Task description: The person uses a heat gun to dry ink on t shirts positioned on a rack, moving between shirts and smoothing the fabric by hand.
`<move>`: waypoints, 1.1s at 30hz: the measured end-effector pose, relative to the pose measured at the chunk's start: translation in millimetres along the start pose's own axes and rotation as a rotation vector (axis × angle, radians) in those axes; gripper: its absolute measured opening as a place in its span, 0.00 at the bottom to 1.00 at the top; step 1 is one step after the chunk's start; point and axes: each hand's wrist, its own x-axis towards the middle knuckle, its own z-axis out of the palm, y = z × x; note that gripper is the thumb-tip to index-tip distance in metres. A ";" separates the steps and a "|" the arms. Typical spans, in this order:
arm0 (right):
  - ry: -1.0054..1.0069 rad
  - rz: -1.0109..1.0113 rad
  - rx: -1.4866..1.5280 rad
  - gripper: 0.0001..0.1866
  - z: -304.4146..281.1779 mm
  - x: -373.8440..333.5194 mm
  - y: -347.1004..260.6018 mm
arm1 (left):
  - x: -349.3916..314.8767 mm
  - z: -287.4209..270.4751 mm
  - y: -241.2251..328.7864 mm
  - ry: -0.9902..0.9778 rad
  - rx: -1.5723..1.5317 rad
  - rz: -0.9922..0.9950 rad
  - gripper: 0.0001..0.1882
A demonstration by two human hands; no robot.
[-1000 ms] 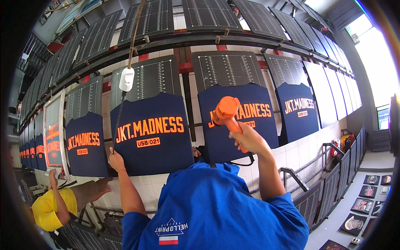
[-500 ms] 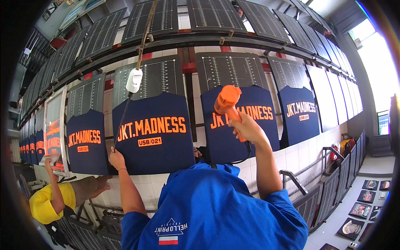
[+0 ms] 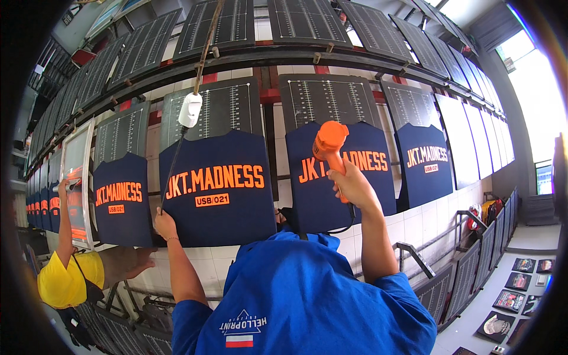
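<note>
My right hand (image 3: pixel 355 184) is wrapped round the handle of an orange hair dryer (image 3: pixel 331 139). The dryer is raised over a navy printed shirt piece (image 3: pixel 302 204) and covers part of its orange lettering. My left hand (image 3: pixel 165 225) is closed on a thin dark cord (image 3: pixel 173 163), beside the left edge of another navy printed shirt piece (image 3: pixel 231 222). That cord hangs from a white power socket (image 3: pixel 190 110), itself hung on a brown line from above. Both shirt pieces lie on dark ruled boards (image 3: pixel 225 97).
More boards with navy pieces (image 3: pixel 121 222) run left and right; a second row (image 3: pixel 307 23) lies beyond a dark rail. At left a person in yellow (image 3: pixel 65 278) has a hand on a framed screen (image 3: pixel 77 148). Metal railings (image 3: pixel 417 258) stand at lower right.
The dryer has turned and shifted slightly right in my right hand. My left hand stays in place. The person in yellow has raised an arm farther up the framed screen.
</note>
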 end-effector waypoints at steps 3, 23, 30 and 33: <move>-0.018 -0.038 0.066 0.16 -2.0 1.3 1.7 | -3.2 -2.5 4.5 -0.010 -0.030 -0.001 0.32; -0.101 0.007 0.055 0.17 11.1 -7.1 3.6 | 2.8 4.1 -0.3 -0.015 -0.003 -0.032 0.33; -0.132 0.024 -0.013 0.17 7.0 -22.9 8.8 | 1.9 2.0 0.7 -0.022 -0.049 -0.033 0.32; -0.117 0.024 -0.025 0.16 10.7 -31.9 8.1 | -6.3 -4.4 8.2 0.010 -0.084 0.005 0.31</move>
